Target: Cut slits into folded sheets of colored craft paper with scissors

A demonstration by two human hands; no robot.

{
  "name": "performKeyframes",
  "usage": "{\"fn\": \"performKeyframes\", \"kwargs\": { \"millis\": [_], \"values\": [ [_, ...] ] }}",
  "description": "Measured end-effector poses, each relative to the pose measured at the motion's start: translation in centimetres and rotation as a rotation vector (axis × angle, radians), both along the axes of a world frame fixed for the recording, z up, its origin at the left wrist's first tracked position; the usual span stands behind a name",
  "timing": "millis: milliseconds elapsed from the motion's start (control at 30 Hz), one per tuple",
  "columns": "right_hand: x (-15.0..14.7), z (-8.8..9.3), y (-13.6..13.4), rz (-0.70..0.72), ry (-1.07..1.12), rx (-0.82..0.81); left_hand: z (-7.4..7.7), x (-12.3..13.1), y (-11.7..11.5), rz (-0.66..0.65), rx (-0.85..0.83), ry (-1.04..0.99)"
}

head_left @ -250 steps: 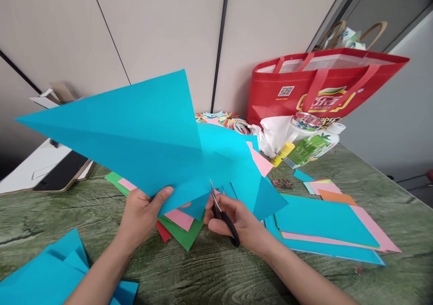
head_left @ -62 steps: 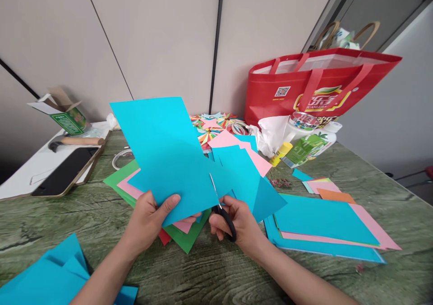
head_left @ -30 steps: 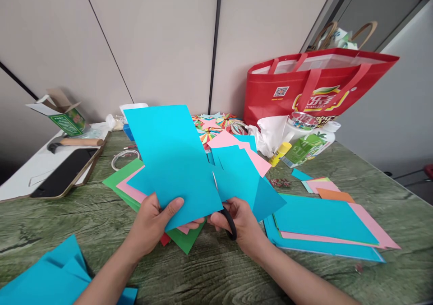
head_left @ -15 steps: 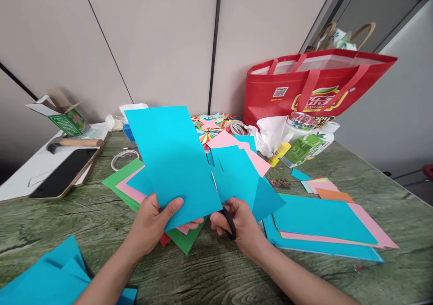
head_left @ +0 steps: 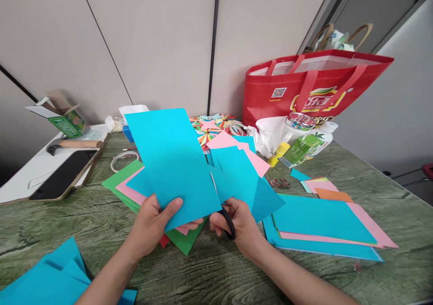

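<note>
Green tabletop (head_left: 203, 278); left hand (head_left: 151, 221) grips paper (head_left: 172, 165); right hand (head_left: 241, 224), scissors (head_left: 230, 224).

Soft light, stretched edges

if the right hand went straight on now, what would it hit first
Probably the blue sheet in the left hand, just ahead of the right hand and scissors; depth is unclear.
</note>
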State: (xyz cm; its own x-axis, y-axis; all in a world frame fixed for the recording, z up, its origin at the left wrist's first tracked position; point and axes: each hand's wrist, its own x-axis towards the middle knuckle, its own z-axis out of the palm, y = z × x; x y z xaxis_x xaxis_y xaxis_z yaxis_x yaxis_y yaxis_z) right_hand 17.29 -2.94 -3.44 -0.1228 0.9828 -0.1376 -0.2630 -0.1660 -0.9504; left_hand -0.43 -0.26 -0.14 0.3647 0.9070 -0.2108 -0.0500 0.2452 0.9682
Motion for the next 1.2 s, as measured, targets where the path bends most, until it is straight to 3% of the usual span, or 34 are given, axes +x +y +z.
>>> {"fn": "performKeyframes", "kwargs": {
  "millis": [300,833,1200],
  "values": [
    [-0.40,0.02,-0.25,-0.108,-0.050,0.010,-0.64,-0.25,0.33,-0.008,-0.035,-0.085],
    [-0.45,0.62,-0.27,-0.047,-0.017,-0.076,-0.11,-0.16,0.41,-0.025,-0.095,-0.092],
    [-0.19,0.43,0.02,-0.087,-0.003,-0.009,-0.24,0.01,0.61,0.037,-0.138,-0.094]
  ]
}}
